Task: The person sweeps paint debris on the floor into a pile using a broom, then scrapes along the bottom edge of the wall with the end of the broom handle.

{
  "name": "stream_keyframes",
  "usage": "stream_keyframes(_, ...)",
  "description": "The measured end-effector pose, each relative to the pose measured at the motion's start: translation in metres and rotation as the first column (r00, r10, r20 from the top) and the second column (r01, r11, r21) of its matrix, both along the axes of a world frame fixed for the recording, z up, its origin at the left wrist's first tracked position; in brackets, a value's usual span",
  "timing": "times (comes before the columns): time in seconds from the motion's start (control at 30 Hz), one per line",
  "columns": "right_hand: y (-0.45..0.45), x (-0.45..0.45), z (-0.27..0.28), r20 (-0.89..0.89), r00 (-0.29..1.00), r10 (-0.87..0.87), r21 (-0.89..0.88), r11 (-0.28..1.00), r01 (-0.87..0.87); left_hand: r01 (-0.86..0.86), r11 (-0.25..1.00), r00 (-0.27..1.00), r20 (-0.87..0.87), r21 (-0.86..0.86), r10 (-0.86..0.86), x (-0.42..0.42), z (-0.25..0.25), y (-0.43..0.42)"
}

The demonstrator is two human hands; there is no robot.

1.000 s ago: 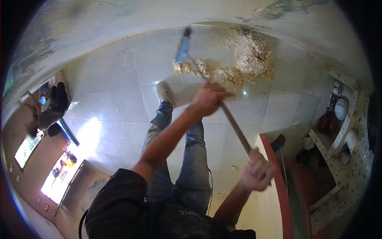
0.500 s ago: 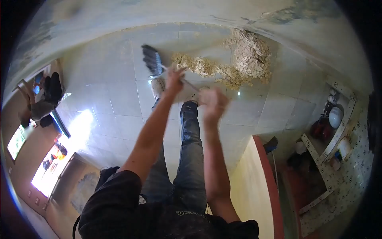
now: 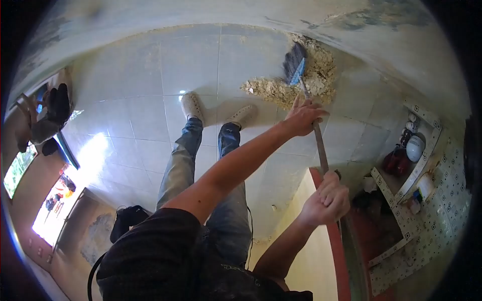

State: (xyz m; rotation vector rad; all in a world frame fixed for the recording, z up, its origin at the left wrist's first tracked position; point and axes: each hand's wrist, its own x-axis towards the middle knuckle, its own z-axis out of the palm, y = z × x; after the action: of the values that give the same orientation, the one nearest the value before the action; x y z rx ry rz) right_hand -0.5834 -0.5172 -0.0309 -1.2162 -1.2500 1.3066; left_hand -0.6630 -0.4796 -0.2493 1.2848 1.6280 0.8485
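Note:
Both my hands are on a broom (image 3: 320, 145) with a long handle, a blue base and dark bristles. My left hand (image 3: 304, 119) grips the handle lower down, closer to the broom head. Higher up, at the handle's top end, my right hand (image 3: 327, 200) is closed in a fist around it. The bristles rest against the left side of a heap of pale flaky debris (image 3: 322, 62) by the wall. A strip of the same flakes (image 3: 268, 89) stretches left from the heap across the tiles.
My shoes (image 3: 193, 106) stand on the grey tiled floor (image 3: 191, 60). A low wall with a red edge (image 3: 329, 241) rises at my right. Beyond it are tiled shelves (image 3: 409, 220) holding a white helmet (image 3: 414, 148). Another person (image 3: 47, 120) is at the far left.
The broom head has swung from left of the flakes rightward to the heap. Both hands have moved right with the handle, the right one also closer to me. The strip's left end now lies further right.

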Motion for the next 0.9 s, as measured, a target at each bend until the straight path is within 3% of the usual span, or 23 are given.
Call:
stream_keyframes(0.07,-0.007,0.0,0.016,-0.084,0.996,0.024,0.12,0.993,-0.014,0.079,0.997,0.996,0.028,0.024,-0.08,-0.015,0.018,-0.004)
stream_keyframes(0.1,-0.01,-0.002,0.027,-0.081,0.997,0.015,0.117,0.993,-0.005,0.079,0.992,0.996,0.029,0.098,-0.082,-0.026,0.027,-0.013)
stream_keyframes(0.17,-0.016,-0.004,0.047,-0.33,0.942,-0.065,0.025,0.997,0.077,0.048,0.979,0.999,0.006,0.197,-0.05,-0.048,0.039,-0.036)
stream_keyframes(0.23,-0.022,-0.006,0.048,-0.336,0.938,-0.083,-0.01,0.996,0.085,-0.041,0.962,0.998,-0.026,0.268,0.05,-0.077,0.047,-0.063)
stream_keyframes(0.3,-0.021,-0.022,0.036,-0.38,0.908,0.177,0.019,0.983,-0.183,-0.103,0.937,0.98,-0.125,0.334,0.153,-0.115,0.046,-0.092)
stream_keyframes(0.43,-0.035,-0.064,-0.029,-0.203,0.927,0.316,-0.206,0.912,-0.356,-0.216,0.97,0.803,-0.545,0.116,0.243,-0.192,0.04,-0.142)
stream_keyframes(0.47,-0.042,-0.082,-0.057,-0.279,0.888,0.364,-0.171,0.892,-0.419,-0.288,0.956,0.754,-0.602,0.056,0.263,-0.205,0.04,-0.15)
stream_keyframes(0.57,-0.047,-0.128,-0.098,-0.412,0.802,0.433,-0.087,0.857,-0.508,-0.446,0.895,0.673,-0.666,-0.02,0.321,-0.233,0.009,-0.176)
stream_keyframes(0.63,-0.055,-0.147,-0.115,-0.435,0.804,0.407,-0.213,0.82,-0.53,-0.421,0.907,0.618,-0.73,0.006,0.292,-0.248,-0.042,-0.196)
stream_keyframes(0.67,-0.056,-0.149,-0.116,-0.443,0.801,0.402,-0.204,0.825,-0.526,-0.444,0.886,0.641,-0.738,-0.134,0.21,-0.247,-0.062,-0.194)
stream_keyframes(0.73,-0.059,-0.137,-0.117,-0.259,0.915,0.308,-0.218,0.905,-0.366,-0.4,0.876,0.716,-0.688,-0.269,0.116,-0.224,-0.076,-0.168)
stream_keyframes(0.77,-0.06,-0.13,-0.122,-0.224,0.956,0.191,-0.135,0.965,-0.225,-0.323,0.905,0.777,-0.623,-0.276,0.087,-0.203,-0.061,-0.144)
stream_keyframes(0.8,-0.06,-0.12,-0.127,-0.199,0.977,0.07,-0.043,0.996,-0.08,-0.243,0.933,0.793,-0.608,-0.266,0.033,-0.186,-0.078,-0.132)
stream_keyframes(0.83,-0.056,-0.108,-0.127,-0.24,0.957,-0.165,-0.187,0.975,0.121,-0.191,0.944,0.827,-0.562,-0.27,0.007,-0.165,-0.073,-0.109)
stream_keyframes(0.87,-0.042,-0.088,-0.116,-0.265,0.917,-0.298,-0.318,0.925,0.209,-0.221,0.919,0.833,-0.553,-0.326,0.004,-0.139,-0.075,-0.087)
stream_keyframes(0.9,-0.033,-0.07,-0.115,-0.29,0.907,-0.306,-0.267,0.936,0.231,-0.039,0.902,0.792,-0.563,-0.431,-0.235,-0.12,-0.086,-0.072)
